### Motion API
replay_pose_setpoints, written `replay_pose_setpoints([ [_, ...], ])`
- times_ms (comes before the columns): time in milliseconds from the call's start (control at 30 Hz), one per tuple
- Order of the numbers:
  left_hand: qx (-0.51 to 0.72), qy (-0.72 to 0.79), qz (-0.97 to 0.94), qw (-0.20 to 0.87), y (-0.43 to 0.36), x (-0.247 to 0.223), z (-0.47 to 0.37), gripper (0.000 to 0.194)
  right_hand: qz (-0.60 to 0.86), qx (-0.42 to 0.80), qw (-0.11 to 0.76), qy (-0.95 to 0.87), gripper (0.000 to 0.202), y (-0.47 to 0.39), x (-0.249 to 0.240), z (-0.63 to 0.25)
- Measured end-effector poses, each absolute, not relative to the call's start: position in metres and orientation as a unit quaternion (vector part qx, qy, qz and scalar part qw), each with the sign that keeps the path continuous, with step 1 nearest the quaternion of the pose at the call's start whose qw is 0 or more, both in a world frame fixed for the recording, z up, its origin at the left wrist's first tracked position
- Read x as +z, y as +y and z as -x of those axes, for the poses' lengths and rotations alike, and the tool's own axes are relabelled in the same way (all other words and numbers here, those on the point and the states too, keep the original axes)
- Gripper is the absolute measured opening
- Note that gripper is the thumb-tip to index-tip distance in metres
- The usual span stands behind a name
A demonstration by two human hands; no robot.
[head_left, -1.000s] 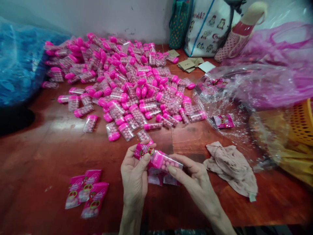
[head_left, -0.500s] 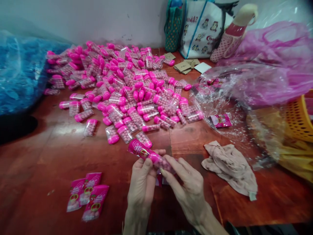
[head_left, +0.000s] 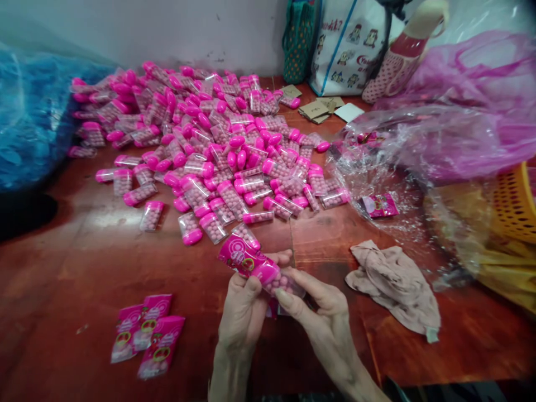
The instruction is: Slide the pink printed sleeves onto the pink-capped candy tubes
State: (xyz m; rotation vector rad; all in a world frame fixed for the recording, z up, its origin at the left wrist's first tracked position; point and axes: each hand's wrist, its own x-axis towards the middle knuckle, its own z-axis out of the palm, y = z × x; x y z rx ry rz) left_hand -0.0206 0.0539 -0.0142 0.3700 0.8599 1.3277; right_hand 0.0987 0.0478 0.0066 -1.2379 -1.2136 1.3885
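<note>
Pinched in my left hand (head_left: 243, 304) is a printed pink sleeve (head_left: 238, 254), tilted up to the left. A clear container of pink balls with a pink cap (head_left: 278, 279) sits partly in the sleeve's lower right end. My right hand (head_left: 320, 304) grips the container's clear end between thumb and fingers. Beyond both hands lies a big heap of similar pink-capped containers (head_left: 226, 151). Three sleeved packs (head_left: 161, 346) rest on the wooden surface (head_left: 75, 279) to the left. Another pink printed piece shows partly beneath my hands.
A crumpled beige cloth (head_left: 396, 285) lies right of my hands. Clear plastic wrap (head_left: 377, 162), a pink bag (head_left: 473, 100) and a yellow basket (head_left: 513, 201) are at the right. A blue bag (head_left: 33, 123) stands left; cardboard pieces (head_left: 314, 110) lie near a white bag (head_left: 349, 50).
The sleeve and container have turned so their broad face shows more. My fingers have shifted slightly around them. The whole view has moved a little.
</note>
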Motion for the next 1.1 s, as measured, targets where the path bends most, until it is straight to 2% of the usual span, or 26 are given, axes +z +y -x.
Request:
replay_pose_setpoints([
  [100,0.581,0.39,-0.181,0.691,0.055,-0.011,0.023,0.028,0.505,0.57,0.436,-0.48,0.019,0.045,0.006,-0.096],
  [233,0.569,0.412,-0.174,0.69,0.055,-0.008,0.022,0.017,0.519,0.472,0.474,-0.532,0.026,0.04,0.002,-0.091],
  [467,0.553,0.408,-0.137,0.713,0.052,-0.002,0.011,0.017,0.54,0.385,0.509,-0.548,0.032,0.029,-0.008,-0.087],
  [667,0.58,0.428,-0.106,0.685,0.056,0.0,0.012,0.025,0.536,0.468,0.467,-0.525,0.021,0.038,-0.006,-0.084],
  [833,0.59,0.443,-0.124,0.663,0.059,0.0,0.01,0.017,0.524,0.513,0.45,-0.511,0.017,0.042,-0.003,-0.083],
  [1100,0.556,0.436,-0.135,0.695,0.056,0.0,0.008,0.016,0.534,0.458,0.476,-0.528,0.024,0.032,-0.008,-0.081],
])
